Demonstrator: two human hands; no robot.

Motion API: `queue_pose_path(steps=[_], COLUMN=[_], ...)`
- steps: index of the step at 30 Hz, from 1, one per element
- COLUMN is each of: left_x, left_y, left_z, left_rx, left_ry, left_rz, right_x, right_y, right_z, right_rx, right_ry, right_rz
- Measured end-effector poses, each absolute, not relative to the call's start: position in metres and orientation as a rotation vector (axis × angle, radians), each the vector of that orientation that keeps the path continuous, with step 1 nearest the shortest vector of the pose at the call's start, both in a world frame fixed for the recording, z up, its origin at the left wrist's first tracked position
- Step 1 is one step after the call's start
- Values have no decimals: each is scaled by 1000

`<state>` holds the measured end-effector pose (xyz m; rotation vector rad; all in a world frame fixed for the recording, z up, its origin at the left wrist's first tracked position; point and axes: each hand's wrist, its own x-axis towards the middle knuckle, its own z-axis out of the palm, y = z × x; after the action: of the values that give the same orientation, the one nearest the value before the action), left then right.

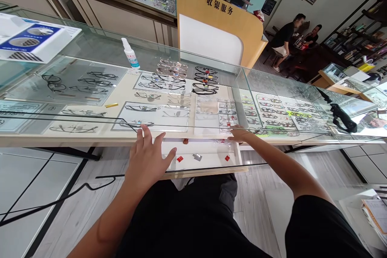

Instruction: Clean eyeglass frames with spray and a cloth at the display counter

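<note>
Head view shows your left grip (148, 159) at the front edge of the glass-topped display table (72, 142), fingers spread wide, with nothing seen in hold. It overlaps the left end of the drawer (211, 162), which stands out from under the middle of that edge; you cannot be confirmed as touching either. Your right grip (238, 134) is at the same edge, above the drawer's right end. Its fingers are too indistinct to tell how far open they are or whether they hold anything.

Within the drawer, two small red pieces (179, 159) lie well apart, a grey piece (197, 156) between them. A brown item (185, 141) sits farther back, close under the table edge.

Toward the table's rear edge, left of its middle, you have an upright white spray bottle (131, 54). Black-framed eyeglasses (205, 87) are grouped to its right. A blue-and-white box (30, 40) occupies the rear left corner.
</note>
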<state>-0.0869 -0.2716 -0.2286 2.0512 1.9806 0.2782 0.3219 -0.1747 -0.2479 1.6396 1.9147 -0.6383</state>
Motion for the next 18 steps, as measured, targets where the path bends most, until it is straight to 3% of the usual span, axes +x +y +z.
queue_pose_path(steps=[6,11,14,18], left_x=[-87,-85,-85,-80], left_y=[-272,-276,-277,-267], left_z=[-229,-229,-225,-207], left_rx=[2045,2060,2081,2243], left_ry=[1974,1982,2031,1849], left_rz=[298,363,492,606], right_x=[290,270,300,384], right_y=[-205,-235,-222,-188], right_z=[-212,-160,-144,-164], right_rx=[1614,1330,1704,2188], right_ry=[2043,2542,2835,2630], right_rz=[-742,-1224,-766,-176])
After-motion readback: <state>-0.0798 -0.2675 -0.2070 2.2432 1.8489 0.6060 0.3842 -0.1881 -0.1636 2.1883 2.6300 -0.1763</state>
